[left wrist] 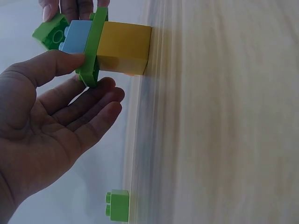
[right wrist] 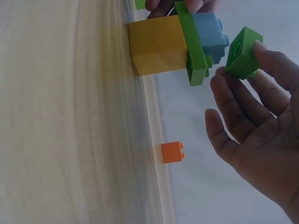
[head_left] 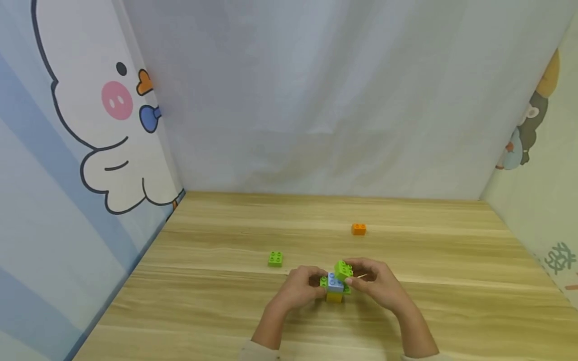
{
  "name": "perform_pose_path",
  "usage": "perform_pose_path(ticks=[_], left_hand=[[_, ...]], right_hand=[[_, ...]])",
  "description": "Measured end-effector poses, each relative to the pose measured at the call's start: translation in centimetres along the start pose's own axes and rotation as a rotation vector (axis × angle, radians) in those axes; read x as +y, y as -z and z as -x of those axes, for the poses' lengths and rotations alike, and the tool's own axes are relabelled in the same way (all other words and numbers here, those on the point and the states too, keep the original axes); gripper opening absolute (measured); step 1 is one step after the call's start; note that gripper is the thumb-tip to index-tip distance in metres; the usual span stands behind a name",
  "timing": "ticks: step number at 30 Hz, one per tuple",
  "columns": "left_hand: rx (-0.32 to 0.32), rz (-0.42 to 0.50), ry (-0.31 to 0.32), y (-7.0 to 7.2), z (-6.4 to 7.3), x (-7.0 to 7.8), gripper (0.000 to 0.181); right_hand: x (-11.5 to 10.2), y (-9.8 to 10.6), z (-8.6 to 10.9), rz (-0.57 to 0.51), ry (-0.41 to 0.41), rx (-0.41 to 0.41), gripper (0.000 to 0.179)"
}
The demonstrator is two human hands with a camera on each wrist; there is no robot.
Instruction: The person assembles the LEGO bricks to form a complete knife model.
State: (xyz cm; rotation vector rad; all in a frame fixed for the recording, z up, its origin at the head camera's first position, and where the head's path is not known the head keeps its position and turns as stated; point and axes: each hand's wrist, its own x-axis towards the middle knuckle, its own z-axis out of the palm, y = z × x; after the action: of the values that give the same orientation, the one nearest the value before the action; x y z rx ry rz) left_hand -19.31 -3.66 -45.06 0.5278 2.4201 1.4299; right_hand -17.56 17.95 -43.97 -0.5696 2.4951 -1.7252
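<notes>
A small stack stands on the table, with a yellow block [left wrist: 124,44] at the bottom, a long thin green brick [right wrist: 192,42] across it and a light blue brick [head_left: 335,287] on top. My left hand [head_left: 298,288] grips the left end of the stack at the long green brick, its thumb by the blue brick. Between thumb and fingers, my right hand [head_left: 381,287] pinches a green brick [right wrist: 244,52]. That brick is tilted, close over the right side of the blue brick's studs.
A loose green brick [head_left: 275,259] lies on the wooden table [head_left: 217,301], left of and beyond the hands. Farther back sits an orange brick [head_left: 358,229]. A pale curtain [head_left: 316,100] hangs behind the table, with printed cloth walls on both sides.
</notes>
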Motion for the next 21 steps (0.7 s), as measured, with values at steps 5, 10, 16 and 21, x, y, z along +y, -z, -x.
perform_pose_path(ticks=[5, 10, 16, 21], left_hand=[[0.003, -0.009, -0.006, -0.13, -0.21, -0.12, 0.035], [0.002, -0.013, -0.014, -0.17, -0.3, -0.15, 0.034], [0.006, -0.017, -0.008, -0.12, -0.22, -0.07, 0.033], [0.008, -0.014, -0.006, -0.09, -0.13, 0.06, 0.033]], right_hand=[[0.03, -0.11, 0.09, -0.019, -0.025, -0.02, 0.04], [0.09, -0.24, 0.12, -0.006, -0.024, -0.021, 0.041], [0.1, -0.5, -0.02, 0.009, -0.01, -0.026, 0.039], [0.17, -0.53, -0.06, 0.027, -0.005, -0.031, 0.037]])
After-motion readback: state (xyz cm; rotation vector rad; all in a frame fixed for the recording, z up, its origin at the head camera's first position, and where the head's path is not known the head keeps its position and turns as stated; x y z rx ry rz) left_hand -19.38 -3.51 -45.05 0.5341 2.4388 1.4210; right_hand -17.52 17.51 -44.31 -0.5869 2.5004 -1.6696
